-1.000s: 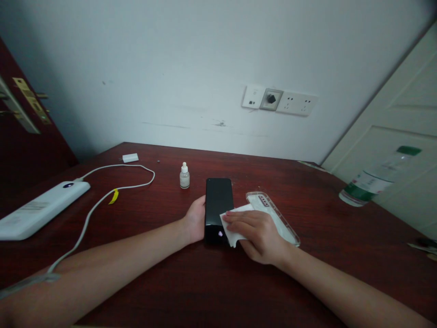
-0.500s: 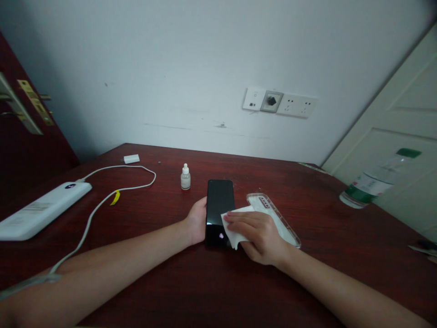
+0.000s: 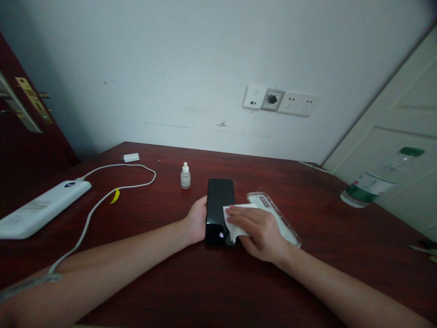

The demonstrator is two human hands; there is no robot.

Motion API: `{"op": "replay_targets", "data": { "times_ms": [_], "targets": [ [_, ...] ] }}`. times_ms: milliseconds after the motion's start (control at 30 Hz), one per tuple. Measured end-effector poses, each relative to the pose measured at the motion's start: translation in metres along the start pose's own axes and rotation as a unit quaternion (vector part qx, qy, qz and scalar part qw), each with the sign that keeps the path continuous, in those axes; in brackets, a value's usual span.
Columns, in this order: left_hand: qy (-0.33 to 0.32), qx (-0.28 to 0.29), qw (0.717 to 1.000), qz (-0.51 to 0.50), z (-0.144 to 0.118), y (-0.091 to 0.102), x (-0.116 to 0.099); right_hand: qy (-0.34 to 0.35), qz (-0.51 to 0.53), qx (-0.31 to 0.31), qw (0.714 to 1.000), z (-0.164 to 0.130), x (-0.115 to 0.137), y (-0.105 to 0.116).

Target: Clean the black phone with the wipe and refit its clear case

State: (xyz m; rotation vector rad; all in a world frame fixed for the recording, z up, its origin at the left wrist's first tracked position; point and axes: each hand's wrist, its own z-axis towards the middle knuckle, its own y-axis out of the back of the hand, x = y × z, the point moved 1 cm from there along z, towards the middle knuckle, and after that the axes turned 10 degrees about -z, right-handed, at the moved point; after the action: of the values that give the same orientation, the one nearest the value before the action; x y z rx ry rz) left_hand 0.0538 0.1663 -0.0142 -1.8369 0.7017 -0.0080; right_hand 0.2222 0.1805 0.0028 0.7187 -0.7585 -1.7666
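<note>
A black phone (image 3: 218, 200) lies screen up on the dark red table (image 3: 170, 273). My left hand (image 3: 197, 218) grips the phone's left edge and holds it steady. My right hand (image 3: 256, 230) presses a white wipe (image 3: 232, 218) flat against the right side of the screen, fingers together. A clear phone case (image 3: 285, 228) lies just right of the phone, partly under my right hand.
A small white dropper bottle (image 3: 185, 176) stands behind the phone. A white power bank (image 3: 41, 207) with a white cable (image 3: 102, 196) lies at the left, a white plug (image 3: 131, 157) behind it. A plastic water bottle (image 3: 378, 180) sits at the right edge. Wall sockets (image 3: 282, 101) are behind.
My right hand has slid the wipe a little farther up and right along the screen. My left hand and the phone have stayed put.
</note>
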Motion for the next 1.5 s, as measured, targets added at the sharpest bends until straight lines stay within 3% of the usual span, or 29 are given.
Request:
{"op": "replay_targets", "data": {
  "times_ms": [167,300,467,533,667,767,867,967,1100,1200,1333,1433,1500],
  "targets": [
    [0.004,-0.023,1.0,0.015,0.001,0.002,0.0,0.077,0.052,0.051,0.994,0.004,0.005,-0.002],
    [0.011,-0.037,0.999,0.021,0.001,0.0,0.0,0.056,0.041,0.084,0.994,0.007,0.005,-0.003],
    [-0.004,-0.018,1.0,0.015,0.002,0.0,0.0,0.007,0.01,0.022,1.0,0.003,0.001,0.0],
    [-0.001,-0.012,1.0,0.011,0.001,0.0,0.001,0.017,0.02,0.003,1.0,0.002,0.001,0.0],
    [0.006,-0.02,1.0,0.004,0.001,0.001,0.001,0.056,0.05,0.027,0.997,0.003,0.003,0.0],
    [-0.008,-0.017,1.0,0.009,0.002,0.001,0.001,0.01,0.018,0.024,1.0,0.003,-0.002,0.0],
    [-0.029,-0.002,0.999,0.018,0.002,-0.001,0.001,-0.044,-0.024,-0.026,0.998,-0.001,-0.01,0.001],
    [-0.03,-0.003,0.999,0.019,0.001,-0.004,0.0,-0.039,-0.03,-0.055,0.997,-0.004,-0.014,0.001],
    [-0.015,-0.007,1.0,0.008,0.002,-0.003,0.001,0.011,-0.005,-0.01,1.0,0.0,-0.01,-0.001],
    [-0.023,-0.009,1.0,0.01,0.003,0.0,0.001,-0.015,-0.019,0.022,0.999,0.002,-0.011,-0.002],
    [-0.038,-0.006,0.999,0.021,0.002,0.001,0.0,-0.07,-0.052,-0.003,0.996,-0.001,-0.015,-0.002],
    [-0.031,0.016,0.999,0.019,0.002,0.001,0.001,-0.04,-0.043,-0.02,0.998,-0.002,-0.014,-0.001],
    [-0.022,0.015,1.0,0.015,0.003,0.001,0.001,-0.011,-0.029,0.0,1.0,0.0,-0.012,-0.001]
  ]
}}
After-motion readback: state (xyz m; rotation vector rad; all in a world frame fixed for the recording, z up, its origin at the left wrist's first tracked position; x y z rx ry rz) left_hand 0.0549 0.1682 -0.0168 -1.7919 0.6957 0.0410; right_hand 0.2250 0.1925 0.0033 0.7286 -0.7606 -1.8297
